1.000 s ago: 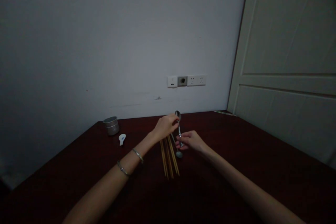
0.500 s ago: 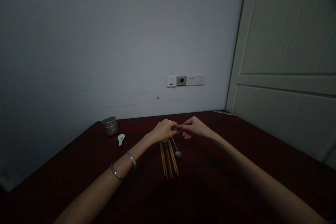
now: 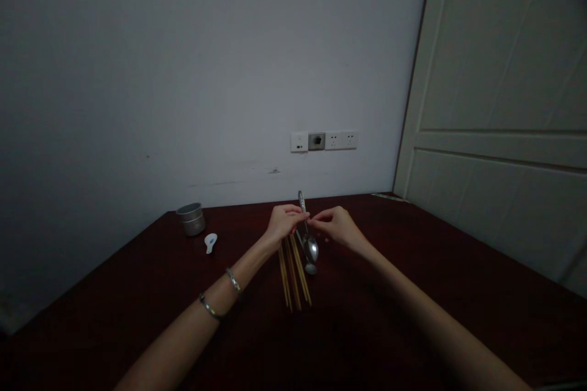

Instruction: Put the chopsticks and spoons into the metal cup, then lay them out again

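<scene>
My left hand (image 3: pixel 285 221) pinches a metal spoon (image 3: pixel 311 248) by its handle, which points up and away with the bowl hanging down toward me. At the same handle, the fingertips of my right hand (image 3: pixel 338 227) are closed and meet the left thumb. Below lie several wooden chopsticks (image 3: pixel 295 275), side by side on the table, their far ends hidden under my left hand. Beside them on the right rests a second spoon (image 3: pixel 310 269), partly covered by the held one.
A dark red table (image 3: pixel 376 317) stretches to the pale wall. At its back left stand a grey metal cup (image 3: pixel 191 220) and a small white spoon (image 3: pixel 210 242) lying flat. Wall sockets (image 3: pixel 342 140) sit above the far edge, and a light door (image 3: pixel 495 104) borders the right.
The held spoon has been turned end for end: its bowl was up, now it points down toward me. My right hand rose from the spoon's lower end to beside the left fingertips.
</scene>
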### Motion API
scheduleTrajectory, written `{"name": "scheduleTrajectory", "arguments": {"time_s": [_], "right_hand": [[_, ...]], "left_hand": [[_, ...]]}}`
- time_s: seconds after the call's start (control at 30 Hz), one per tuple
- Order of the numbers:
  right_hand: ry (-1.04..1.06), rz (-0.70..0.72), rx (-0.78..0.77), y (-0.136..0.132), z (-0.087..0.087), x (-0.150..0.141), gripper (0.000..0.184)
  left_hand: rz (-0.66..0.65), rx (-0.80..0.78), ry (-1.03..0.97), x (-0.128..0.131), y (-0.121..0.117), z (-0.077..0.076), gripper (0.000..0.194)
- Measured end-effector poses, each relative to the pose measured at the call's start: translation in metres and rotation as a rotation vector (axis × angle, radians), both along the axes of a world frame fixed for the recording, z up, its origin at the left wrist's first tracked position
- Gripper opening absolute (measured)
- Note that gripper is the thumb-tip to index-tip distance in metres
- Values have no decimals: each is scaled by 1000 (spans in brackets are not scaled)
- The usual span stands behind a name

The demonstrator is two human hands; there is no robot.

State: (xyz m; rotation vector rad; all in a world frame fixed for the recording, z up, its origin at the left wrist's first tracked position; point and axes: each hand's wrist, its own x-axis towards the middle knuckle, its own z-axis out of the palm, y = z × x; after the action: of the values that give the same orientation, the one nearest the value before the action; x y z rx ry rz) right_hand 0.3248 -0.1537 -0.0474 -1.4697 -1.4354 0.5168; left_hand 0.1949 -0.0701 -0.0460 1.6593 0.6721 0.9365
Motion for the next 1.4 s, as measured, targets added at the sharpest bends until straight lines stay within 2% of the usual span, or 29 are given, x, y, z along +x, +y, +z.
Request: {"name": "scheduleTrajectory", "arguments": {"time_s": [0.23,0.33,0.43,0.57,0.67,0.83,1.03,1.4], "right_hand": [[-162,-157,159,11,-17,-12,21],[-200,-188,163,16,-20,-13,20],[-187,-201,74,23,-23,-9,22],[-166,-214,-126,39,-32,7,20],[-242,-270,-249,53,-44,19,16],[-438,-346,-420,70,-60,25,11],[-518,-378,-481,82,-68,23,16],[-612,-360,-518,89,-72,16,21]], "left_hand": [[31,-36,-106,5,0,-12,24],[36,-49,-122,6,3,-20,26],[48,-70,-98,5,11,-27,30],[124,-104,-50,-1,30,-36,34],[184,-132,-41,-9,47,-43,33],[204,-214,-20,-18,70,-56,33],[233,-284,-7,-26,86,-64,34],[210,-332,8,-31,92,-69,31]]}}
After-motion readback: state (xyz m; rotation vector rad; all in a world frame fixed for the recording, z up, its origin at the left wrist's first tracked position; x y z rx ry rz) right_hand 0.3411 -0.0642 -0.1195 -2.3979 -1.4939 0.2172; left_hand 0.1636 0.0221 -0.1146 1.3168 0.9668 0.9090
